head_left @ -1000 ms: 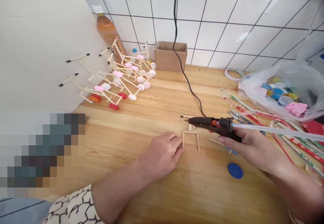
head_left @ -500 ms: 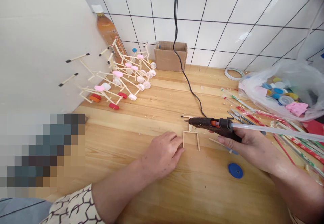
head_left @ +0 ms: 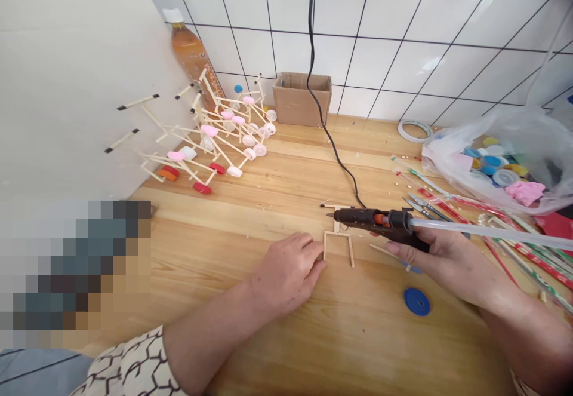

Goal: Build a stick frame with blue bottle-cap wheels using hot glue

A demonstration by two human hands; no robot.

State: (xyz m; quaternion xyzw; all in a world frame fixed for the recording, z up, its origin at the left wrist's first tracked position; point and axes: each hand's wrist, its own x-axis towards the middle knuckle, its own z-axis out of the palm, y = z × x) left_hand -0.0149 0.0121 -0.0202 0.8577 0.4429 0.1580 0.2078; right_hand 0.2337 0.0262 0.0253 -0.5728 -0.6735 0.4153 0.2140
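Observation:
My right hand is wrapped around the black hot glue gun, whose nozzle points left. A long clear glue stick runs out of its back. Below the nozzle lies a small frame of wooden sticks, with a stem and a black-tipped crossbar at its far end. The gun partly covers the stem and crossbar. My left hand rests on the table with its fingers closed, the fingertips against the frame's left stick. A blue disc with a centre hole lies nearer me, below my right hand.
Several stick models with cap wheels stand at the left, before a drink bottle. A cardboard box sits at the wall, with the black cord hanging past it. Tape, scissors and a bag of caps are right.

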